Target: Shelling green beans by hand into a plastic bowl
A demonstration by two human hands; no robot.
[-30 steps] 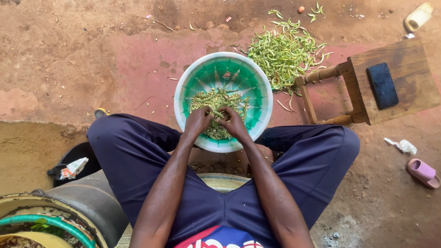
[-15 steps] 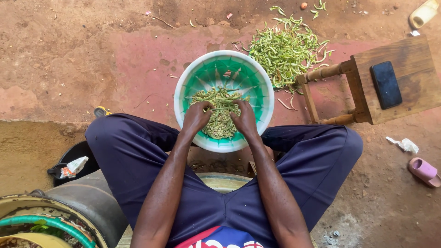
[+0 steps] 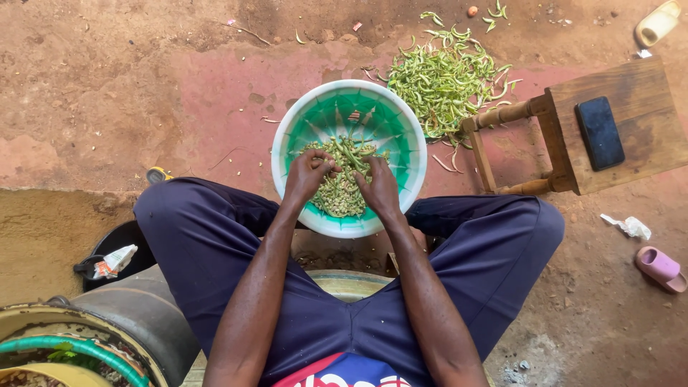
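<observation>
A round green plastic basin with a white rim point(image 3: 401, 122) lies beneath both hands; left hand point(image 3: 309, 174) and right hand point(image 3: 378, 188) each pinch a green bean pod point(image 3: 351, 154) just above the shelled beans point(image 3: 338, 197)

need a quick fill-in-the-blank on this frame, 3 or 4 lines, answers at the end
1. Both hands, left hand and right hand, work over a bowl whose inside is ____ in colour.
2. The dark phone lies on a wooden ____.
3. The heap of green pods lies on the ground ____ the bowl.

Answers: green; stool; beside
</observation>
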